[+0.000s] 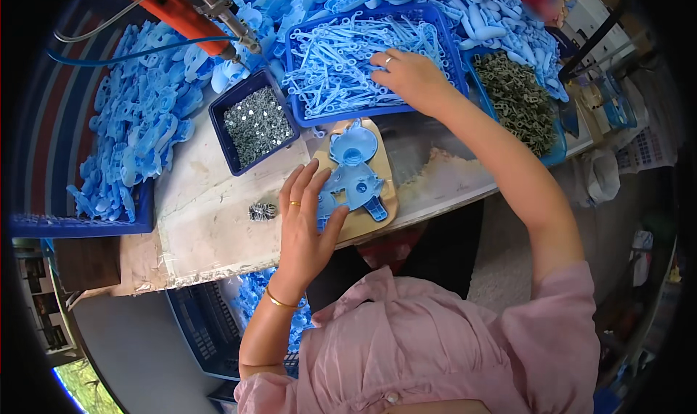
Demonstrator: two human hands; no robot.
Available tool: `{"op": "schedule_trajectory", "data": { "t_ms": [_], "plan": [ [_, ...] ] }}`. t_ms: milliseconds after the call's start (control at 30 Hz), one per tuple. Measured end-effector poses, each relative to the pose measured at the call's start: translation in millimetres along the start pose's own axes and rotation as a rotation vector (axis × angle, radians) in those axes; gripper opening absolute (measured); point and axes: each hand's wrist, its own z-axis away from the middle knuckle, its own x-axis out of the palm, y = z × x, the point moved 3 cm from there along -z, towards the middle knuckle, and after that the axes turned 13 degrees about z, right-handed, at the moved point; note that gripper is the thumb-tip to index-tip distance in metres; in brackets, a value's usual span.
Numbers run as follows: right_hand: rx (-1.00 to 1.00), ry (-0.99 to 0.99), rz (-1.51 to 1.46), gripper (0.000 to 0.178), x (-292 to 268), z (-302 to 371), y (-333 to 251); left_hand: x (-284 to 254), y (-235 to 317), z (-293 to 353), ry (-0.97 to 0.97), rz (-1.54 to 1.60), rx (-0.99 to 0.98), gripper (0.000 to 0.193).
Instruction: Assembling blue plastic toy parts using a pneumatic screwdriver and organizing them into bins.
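A wooden fixture board lies at the table's front edge and carries an open, light-blue animal-shaped plastic shell. My left hand rests at the shell's left side, fingers stretched out and spread, the thumb lying over its lower part. Farther off, my right hand reaches into a blue tray full of thin light-blue plastic rods. Its fingers are bent together among the rods; whatever is between the fingertips cannot be made out.
A small dark-blue bin holds small metal parts. To the right, another tray contains dark metal pieces. An orange power screwdriver hangs at upper left. Blue plastic parts are heaped left and behind. A small spring-like metal piece lies near my left hand.
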Motion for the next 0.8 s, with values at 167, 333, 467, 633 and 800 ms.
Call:
{"op": "schedule_trajectory", "data": {
  "t_ms": [167, 333, 467, 633, 800],
  "plan": [
    [0.155, 0.037, -0.019, 0.012, -9, -9, 10, 2, 7, -2, -0.021, -0.003, 0.044, 0.050],
    [0.464, 0.004, -0.251, 0.012, -32, 2, 30, 5, 11, -6, -0.019, 0.023, 0.048, 0.046],
    [0.651, -0.030, -0.582, 0.014, -41, 16, 20, 16, 19, -18, -0.040, 0.099, 0.063, 0.042],
    [0.691, -0.006, -1.342, 0.017, -71, 32, -59, 41, 19, -36, 0.134, 0.947, -0.303, 0.042],
    [0.698, -0.022, -1.219, 0.015, -95, 54, -82, 62, 10, -36, 0.159, 0.971, -0.378, 0.030]
  ]
}}
